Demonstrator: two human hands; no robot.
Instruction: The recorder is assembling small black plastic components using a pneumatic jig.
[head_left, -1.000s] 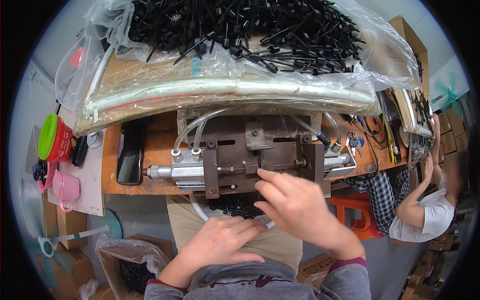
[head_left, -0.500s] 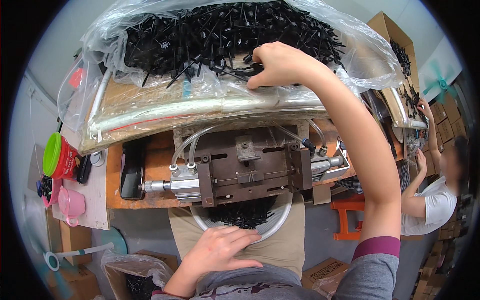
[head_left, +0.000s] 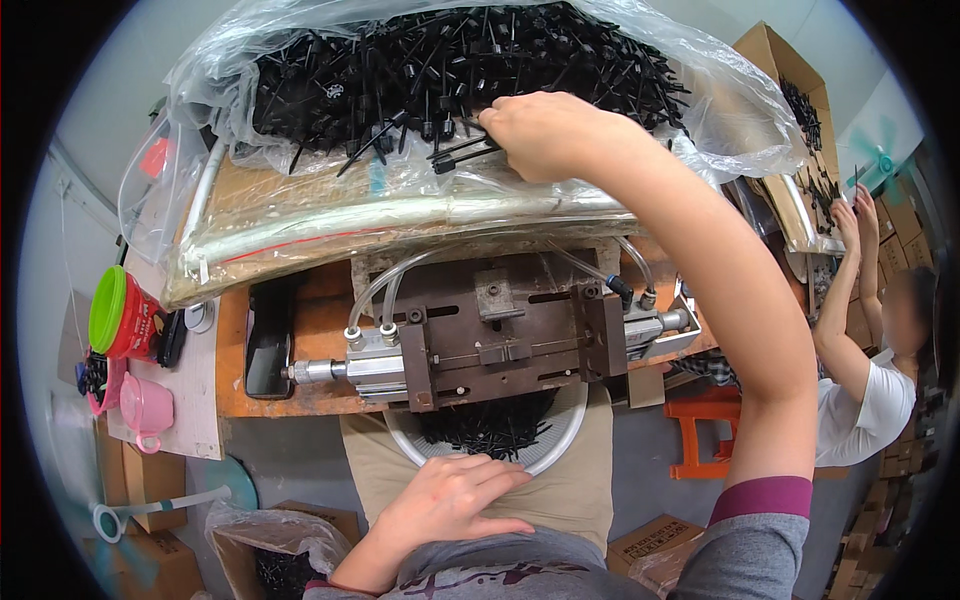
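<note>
A large heap of black plastic stemmed parts (head_left: 400,80) lies in a clear plastic bag at the top. My right hand (head_left: 550,135) reaches over the near edge of this heap, its fingers closed. A few thin black stemmed pieces (head_left: 465,157) stick out leftward from its fingertips; part of them is hidden behind the hand. My left hand (head_left: 445,505) lies with fingers stretched out at the near rim of a white basket (head_left: 570,442) on my lap. Inside the basket sit many thin black pieces (head_left: 490,425). Between heap and lap stands a dark metal clamping fixture (head_left: 450,290) with two air cylinders.
A black phone-like slab (head_left: 268,345) lies left of the fixture. Farther left are a red tub with a green rim (head_left: 108,310) and a pink cup (head_left: 147,405). An orange stool (head_left: 700,430) stands at right. Beyond it, a co-worker (head_left: 865,410) raises both hands.
My right hand has closed and shifted slightly left, with stemmed pieces now jutting from its fingers. My left hand stays at the basket. The co-worker's hands have risen.
</note>
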